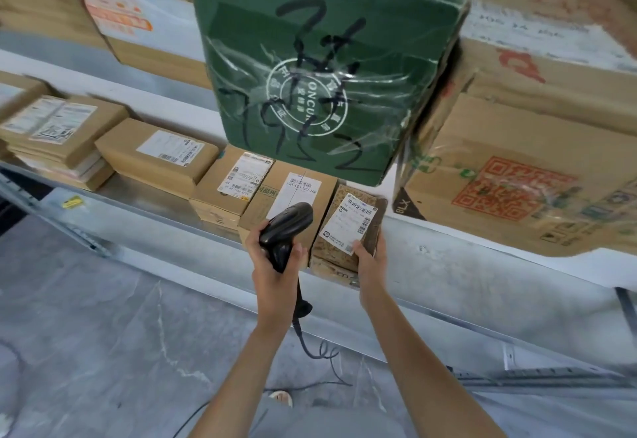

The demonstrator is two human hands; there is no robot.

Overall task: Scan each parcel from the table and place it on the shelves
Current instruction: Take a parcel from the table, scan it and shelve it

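Note:
My left hand point(272, 270) grips a black corded barcode scanner point(284, 231) by its handle, its head pointing up at the shelf. My right hand point(370, 267) holds the near end of a small brown parcel point(348, 227) with a white barcode label. That parcel lies at the front of the metal shelf point(144, 210), beside a cardboard parcel point(293, 203) with its own label. The table is not in view.
A large green box point(327, 69) with black marker writing hangs over from the shelf above. A big cardboard box point(524, 175) with a red QR print stands to the right. More labelled parcels point(155, 155) line the shelf leftward. Grey floor and the scanner cable lie below.

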